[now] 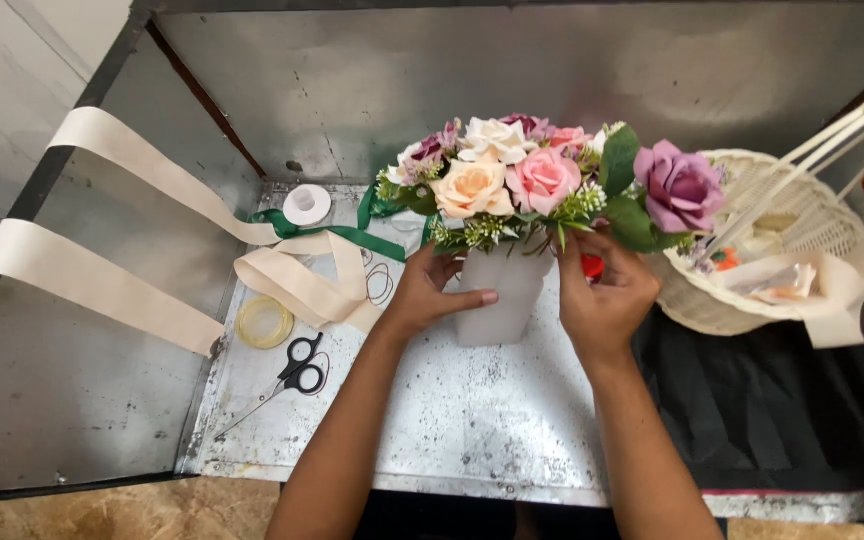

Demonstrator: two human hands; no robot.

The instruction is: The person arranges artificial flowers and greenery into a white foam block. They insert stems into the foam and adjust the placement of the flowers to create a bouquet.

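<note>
The left hand (424, 295) clasped the upright vase (497, 295) from its left side, while the right hand (600, 295) pinched stems at the rim, beneath the bouquet (542, 180)

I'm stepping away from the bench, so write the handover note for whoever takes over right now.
Left hand: grip around the side of the white vase, thumb across its front.
Right hand: fingertips pinching up at the stems under the flower bouquet.
Done: roses and greenery already sit in the vase, upright on the metal table.
Untouched: scissors, cream ribbon, green ribbon, tape roll, wicker basket to the right.
Left: the bouquet is not tied with any ribbon.
</note>
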